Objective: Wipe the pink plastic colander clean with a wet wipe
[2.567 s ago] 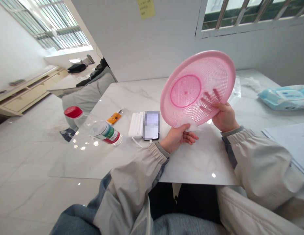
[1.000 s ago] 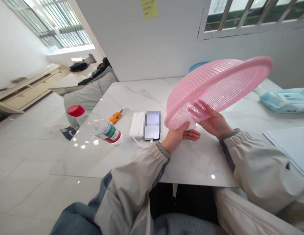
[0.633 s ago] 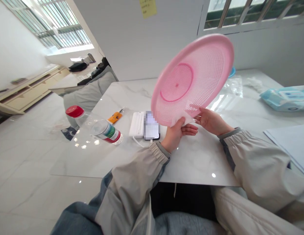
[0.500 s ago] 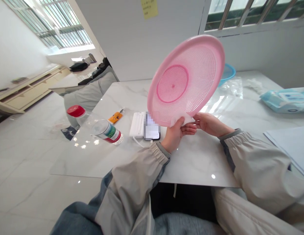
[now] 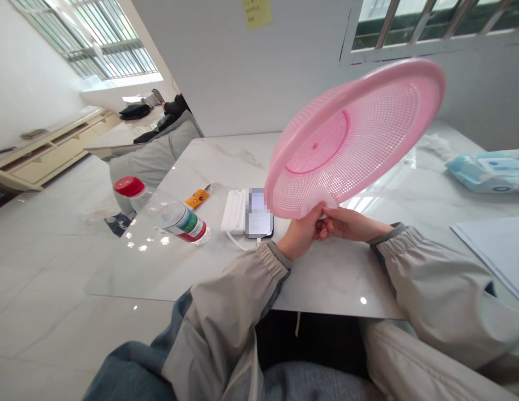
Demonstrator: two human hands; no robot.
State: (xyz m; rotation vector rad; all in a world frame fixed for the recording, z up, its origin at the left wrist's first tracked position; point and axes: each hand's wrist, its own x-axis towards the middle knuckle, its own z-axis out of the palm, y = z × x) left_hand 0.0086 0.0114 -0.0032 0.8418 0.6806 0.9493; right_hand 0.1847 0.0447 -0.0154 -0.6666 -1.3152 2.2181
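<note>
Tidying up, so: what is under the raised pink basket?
Glossy marble table with light reflections shows beneath the pink basket. The tabletop farther behind it is covered.

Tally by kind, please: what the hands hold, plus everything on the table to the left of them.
Basket: 1
Wipe: 1
Bottle: 1
Orange tag: 1
Power bank: 1
Phone: 1
Cable: 1
Total: 7

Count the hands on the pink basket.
2: the left hand pinches the lower rim of the pink basket through a white wipe; the right hand holds right beside it.
</note>
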